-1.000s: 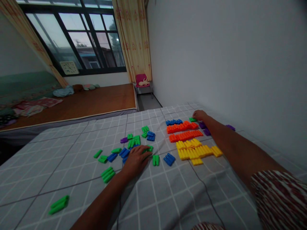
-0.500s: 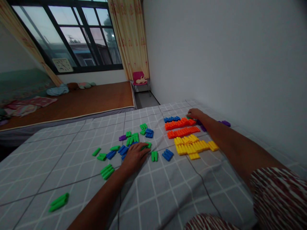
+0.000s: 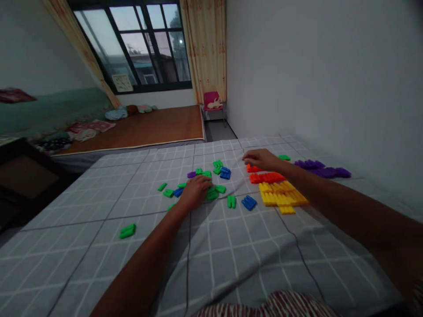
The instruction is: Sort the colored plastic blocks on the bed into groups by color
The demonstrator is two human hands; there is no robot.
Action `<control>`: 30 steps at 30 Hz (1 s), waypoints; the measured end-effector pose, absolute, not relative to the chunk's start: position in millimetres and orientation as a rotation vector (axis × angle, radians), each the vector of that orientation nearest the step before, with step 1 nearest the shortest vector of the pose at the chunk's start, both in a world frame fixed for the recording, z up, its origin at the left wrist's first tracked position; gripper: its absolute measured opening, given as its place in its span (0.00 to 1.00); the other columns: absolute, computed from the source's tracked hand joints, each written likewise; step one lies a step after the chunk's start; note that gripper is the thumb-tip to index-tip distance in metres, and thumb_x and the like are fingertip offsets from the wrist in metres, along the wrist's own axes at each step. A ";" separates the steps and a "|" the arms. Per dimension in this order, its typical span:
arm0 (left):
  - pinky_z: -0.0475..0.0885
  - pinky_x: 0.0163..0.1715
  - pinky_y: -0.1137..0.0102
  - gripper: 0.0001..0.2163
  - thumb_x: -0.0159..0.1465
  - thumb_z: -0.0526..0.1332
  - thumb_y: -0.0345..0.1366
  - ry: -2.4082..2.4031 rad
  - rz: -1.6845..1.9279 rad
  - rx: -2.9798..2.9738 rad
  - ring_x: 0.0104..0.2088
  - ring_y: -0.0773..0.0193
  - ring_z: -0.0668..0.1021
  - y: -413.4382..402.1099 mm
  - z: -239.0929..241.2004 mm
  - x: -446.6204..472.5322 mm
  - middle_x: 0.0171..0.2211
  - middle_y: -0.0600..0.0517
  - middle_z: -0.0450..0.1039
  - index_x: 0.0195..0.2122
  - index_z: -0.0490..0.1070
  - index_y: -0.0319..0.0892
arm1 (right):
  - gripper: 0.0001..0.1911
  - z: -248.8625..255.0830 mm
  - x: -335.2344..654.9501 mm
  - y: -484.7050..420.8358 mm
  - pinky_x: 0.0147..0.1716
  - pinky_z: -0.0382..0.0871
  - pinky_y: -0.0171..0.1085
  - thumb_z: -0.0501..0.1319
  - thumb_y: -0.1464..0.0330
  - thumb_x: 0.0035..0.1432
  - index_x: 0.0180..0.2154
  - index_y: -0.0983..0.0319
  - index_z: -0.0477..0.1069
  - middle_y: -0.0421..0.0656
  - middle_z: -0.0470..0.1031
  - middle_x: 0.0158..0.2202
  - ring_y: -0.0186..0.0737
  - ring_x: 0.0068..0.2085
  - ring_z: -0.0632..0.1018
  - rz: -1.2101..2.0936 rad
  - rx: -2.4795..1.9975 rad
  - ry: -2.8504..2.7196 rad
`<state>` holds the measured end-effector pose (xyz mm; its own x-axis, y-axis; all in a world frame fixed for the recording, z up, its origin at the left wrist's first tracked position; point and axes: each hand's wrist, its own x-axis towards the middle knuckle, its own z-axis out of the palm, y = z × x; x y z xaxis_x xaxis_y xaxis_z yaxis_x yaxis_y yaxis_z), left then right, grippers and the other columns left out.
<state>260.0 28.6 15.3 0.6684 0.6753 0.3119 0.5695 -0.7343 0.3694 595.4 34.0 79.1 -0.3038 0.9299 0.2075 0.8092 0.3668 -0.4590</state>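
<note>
My left hand [image 3: 197, 191] lies low over the scattered green plastic building blocks [image 3: 220, 189], its fingers stretched across them and partly covering several. A blue block [image 3: 249, 202] and a green block [image 3: 231, 201] lie to its right. My right hand [image 3: 262, 159] hovers at the far end of the orange blocks [image 3: 267, 177], fingers slightly bent and apart, with nothing seen in them. Beyond the right wrist rests a single green block [image 3: 284, 157]. The blue row behind the orange ones is hidden by my right hand.
Yellow blocks [image 3: 280, 193] lie grouped below the orange rows, and purple blocks [image 3: 325, 169] lie near the wall. A lone green block [image 3: 127, 231] is at the left on the checked bedsheet [image 3: 148, 264]. Past it stand another bed [image 3: 158, 125] and a pink chair [image 3: 211, 100].
My right hand has come back toward the left, leaving a green block beyond the orange rows. My left hand has shifted over the green pile. The view has turned left.
</note>
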 end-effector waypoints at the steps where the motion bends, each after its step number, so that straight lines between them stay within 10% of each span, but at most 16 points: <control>1: 0.65 0.56 0.56 0.14 0.62 0.56 0.29 1.057 0.645 2.619 0.53 0.53 0.73 32.8 15.3 253.4 0.50 0.47 0.75 0.44 0.77 0.48 | 0.12 75.6 579.7 30.5 0.34 0.65 0.33 0.58 0.65 0.58 0.40 0.60 0.77 0.41 0.80 0.33 0.37 0.32 0.77 0.392 -1.471 -2.281; 19: 0.70 0.47 0.63 0.13 0.58 0.55 0.27 1.394 0.684 2.378 0.43 0.57 0.77 52.6 -6.9 226.3 0.39 0.49 0.78 0.36 0.78 0.45 | 0.18 26.5 449.2 62.4 0.48 0.65 0.40 0.56 0.74 0.59 0.50 0.62 0.73 0.51 0.77 0.48 0.48 0.50 0.74 0.058 -1.471 -2.550; 30: 0.70 0.43 0.68 0.14 0.61 0.53 0.30 1.504 0.523 2.453 0.43 0.58 0.77 46.4 1.7 229.9 0.42 0.50 0.78 0.40 0.78 0.46 | 0.17 38.1 441.8 93.7 0.38 0.66 0.33 0.65 0.68 0.53 0.46 0.60 0.76 0.45 0.79 0.45 0.42 0.45 0.78 0.294 -1.559 -2.668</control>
<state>229.9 46.4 1.7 0.4139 0.8912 0.1856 0.8140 -0.4537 0.3627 441.8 93.7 38.1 -0.4951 0.8666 -0.0629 0.8595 0.4778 -0.1817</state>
